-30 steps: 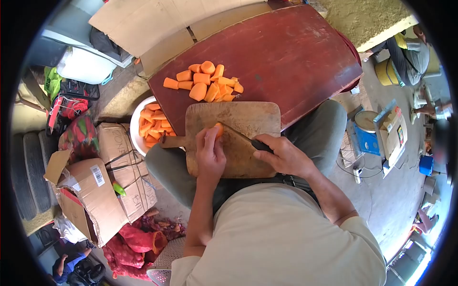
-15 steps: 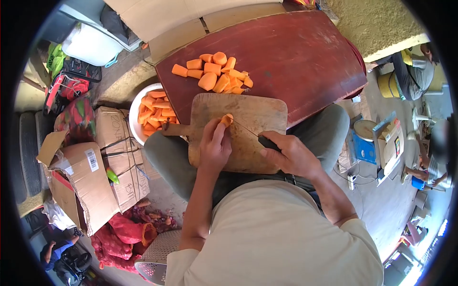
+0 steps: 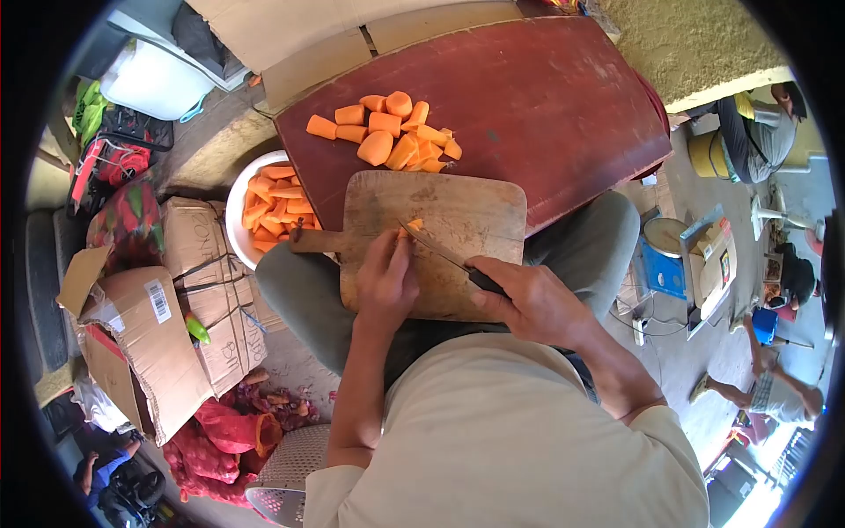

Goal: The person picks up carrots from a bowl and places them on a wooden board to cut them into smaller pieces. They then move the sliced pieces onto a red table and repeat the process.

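A left hand [image 3: 387, 283] clamps its fingers on a carrot piece [image 3: 411, 229], partly hiding it, over a board [image 3: 471, 207]; the right hand [image 3: 532, 301], fingers wrapped around a knife [image 3: 440, 251], angles it to the piece. Carrot chunks [image 3: 377, 147] lie just beyond on a red table [image 3: 537, 97]. A carrot-filled bowl [image 3: 234, 216], box [image 3: 172, 339] and red sacks [image 3: 207, 444] crowd the left.

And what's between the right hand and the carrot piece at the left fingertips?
The knife, running from the right hand to the carrot piece by the left hand, with the cutting board below, as the head view shows.
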Demonstrator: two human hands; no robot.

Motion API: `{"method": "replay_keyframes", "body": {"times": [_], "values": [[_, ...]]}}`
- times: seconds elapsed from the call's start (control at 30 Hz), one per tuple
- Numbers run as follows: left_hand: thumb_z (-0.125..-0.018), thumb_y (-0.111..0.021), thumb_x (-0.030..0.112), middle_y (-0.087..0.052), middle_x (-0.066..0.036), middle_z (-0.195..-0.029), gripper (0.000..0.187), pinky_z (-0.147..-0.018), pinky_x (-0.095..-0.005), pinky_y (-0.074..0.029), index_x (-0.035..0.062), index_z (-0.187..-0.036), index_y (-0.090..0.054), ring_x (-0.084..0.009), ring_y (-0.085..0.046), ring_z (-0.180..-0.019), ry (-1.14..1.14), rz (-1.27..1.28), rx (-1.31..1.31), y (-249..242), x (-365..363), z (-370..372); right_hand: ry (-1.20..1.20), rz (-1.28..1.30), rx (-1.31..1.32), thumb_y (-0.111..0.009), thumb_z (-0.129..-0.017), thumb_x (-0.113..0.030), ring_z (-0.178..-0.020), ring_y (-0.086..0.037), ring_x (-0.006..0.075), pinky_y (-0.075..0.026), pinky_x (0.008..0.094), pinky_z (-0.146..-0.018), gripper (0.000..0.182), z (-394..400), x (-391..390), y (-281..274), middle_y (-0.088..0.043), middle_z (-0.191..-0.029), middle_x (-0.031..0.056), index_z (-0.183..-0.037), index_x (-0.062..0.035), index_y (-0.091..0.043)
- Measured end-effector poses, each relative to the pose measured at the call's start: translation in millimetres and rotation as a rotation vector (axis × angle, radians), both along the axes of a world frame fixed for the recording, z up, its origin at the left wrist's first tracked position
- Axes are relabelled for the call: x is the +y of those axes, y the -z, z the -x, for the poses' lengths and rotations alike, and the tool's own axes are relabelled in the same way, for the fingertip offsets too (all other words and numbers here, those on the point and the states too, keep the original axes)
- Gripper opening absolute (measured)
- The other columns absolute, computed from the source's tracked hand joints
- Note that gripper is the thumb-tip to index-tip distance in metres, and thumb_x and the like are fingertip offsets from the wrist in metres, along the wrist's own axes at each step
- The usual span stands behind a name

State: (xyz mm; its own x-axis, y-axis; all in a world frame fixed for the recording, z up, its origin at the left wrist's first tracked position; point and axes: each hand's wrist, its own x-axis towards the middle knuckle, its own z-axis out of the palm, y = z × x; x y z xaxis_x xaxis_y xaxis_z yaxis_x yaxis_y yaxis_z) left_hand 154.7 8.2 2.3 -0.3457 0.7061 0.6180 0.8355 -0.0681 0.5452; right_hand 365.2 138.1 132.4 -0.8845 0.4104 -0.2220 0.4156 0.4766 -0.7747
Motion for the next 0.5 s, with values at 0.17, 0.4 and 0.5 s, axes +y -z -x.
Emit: {"method": "replay_keyframes", "body": {"times": [0.17, 0.4, 0.5], "values": [[-0.083, -0.075, -0.016, -0.071, -0.021, -0.116, 0.042, -0.081, -0.0439, -0.063, -0.0055, -0.124, -0.072, -0.0381, -0.074, -0.099, -0.018, 0.007, -0.026, 2.1, -2.7, -1.0, 0.009, 0.024, -0.013, -0.070, -0.108, -0.026, -0.103, -0.076, 0.0468, -0.061, 0.0489, -0.086, 0.045, -6.4, -2.7, -2.8, -0.076, -0.117, 0.0268, -0.143, 0.0027, -0.061], [-0.089, -0.080, -0.013, -0.071, -0.021, -0.116, 0.033, -0.081, -0.0403, -0.062, -0.0050, -0.120, -0.072, -0.0357, -0.074, -0.097, -0.013, -0.010, -0.038, 7.7, -2.0, -1.2, 0.014, 0.085, 0.041, -0.063, -0.112, -0.031, -0.097, -0.075, 0.0467, -0.059, 0.0531, -0.081, 0.043, -3.4, 2.8, -2.1, -0.076, -0.105, 0.0278, -0.141, 0.0015, -0.059], [-0.089, -0.079, -0.014, -0.070, -0.022, -0.115, 0.033, -0.079, -0.0404, -0.061, -0.0055, -0.121, -0.072, -0.0362, -0.073, -0.095, -0.004, 0.012, -0.066, 4.8, -2.0, -1.0, 0.012, 0.131, -0.033, -0.069, -0.109, -0.021, -0.096, -0.075, 0.0464, -0.058, 0.0476, -0.081, 0.043, -0.6, 5.9, -7.9, -0.075, -0.112, 0.0275, -0.143, 0.0039, -0.060]]}}
